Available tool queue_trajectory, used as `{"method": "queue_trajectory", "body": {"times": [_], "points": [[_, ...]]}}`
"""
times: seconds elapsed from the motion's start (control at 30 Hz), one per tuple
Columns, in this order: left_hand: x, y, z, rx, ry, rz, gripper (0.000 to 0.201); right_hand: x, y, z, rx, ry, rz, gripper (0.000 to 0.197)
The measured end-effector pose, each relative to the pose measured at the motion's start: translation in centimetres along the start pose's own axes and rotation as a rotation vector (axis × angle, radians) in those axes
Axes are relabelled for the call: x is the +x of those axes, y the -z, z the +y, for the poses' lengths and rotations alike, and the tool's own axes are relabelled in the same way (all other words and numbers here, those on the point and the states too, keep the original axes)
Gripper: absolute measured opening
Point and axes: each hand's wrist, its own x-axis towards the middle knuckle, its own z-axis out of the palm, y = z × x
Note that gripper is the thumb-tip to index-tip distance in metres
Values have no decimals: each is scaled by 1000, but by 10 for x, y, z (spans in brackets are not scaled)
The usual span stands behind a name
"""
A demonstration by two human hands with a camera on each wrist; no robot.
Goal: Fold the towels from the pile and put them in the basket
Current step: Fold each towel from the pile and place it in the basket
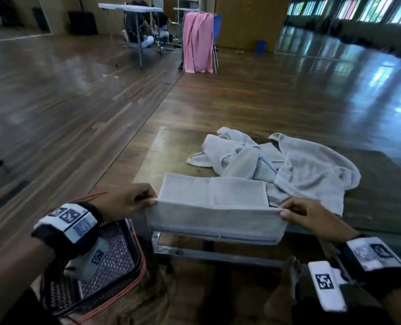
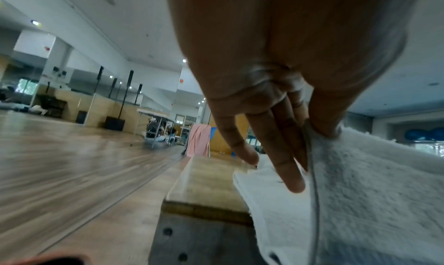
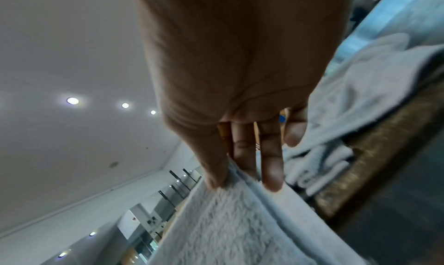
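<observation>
A pale grey towel (image 1: 214, 207) lies half on the low wooden table (image 1: 169, 148), its near part hanging over the front edge. My left hand (image 1: 133, 200) pinches its left end at the fold, thumb against fingers on the towel (image 2: 374, 183). My right hand (image 1: 305, 213) pinches the right end the same way, thumb on the towel (image 3: 235, 221). Behind it sits the crumpled pile of towels (image 1: 277, 160). The mesh basket (image 1: 110, 261) with a red rim stands on the floor at the lower left, under my left wrist.
A pink cloth (image 1: 198, 41) hangs on a rack far across the wooden floor, beside a folding table (image 1: 129, 8) with a seated person. My bare foot (image 1: 286, 285) rests under the table's front edge. The table's metal frame (image 1: 206, 253) runs below the hanging towel.
</observation>
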Motion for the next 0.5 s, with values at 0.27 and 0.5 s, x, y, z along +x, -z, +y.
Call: {"method": "queue_trajectory", "body": {"times": [0.27,0.5], "points": [[66,-22,-48,333,158,92,5,58,-23,19,-472,34,273,5],[90,-28,-65,577,106,-34,31,81,-22,22,-703,108,244,16]]}}
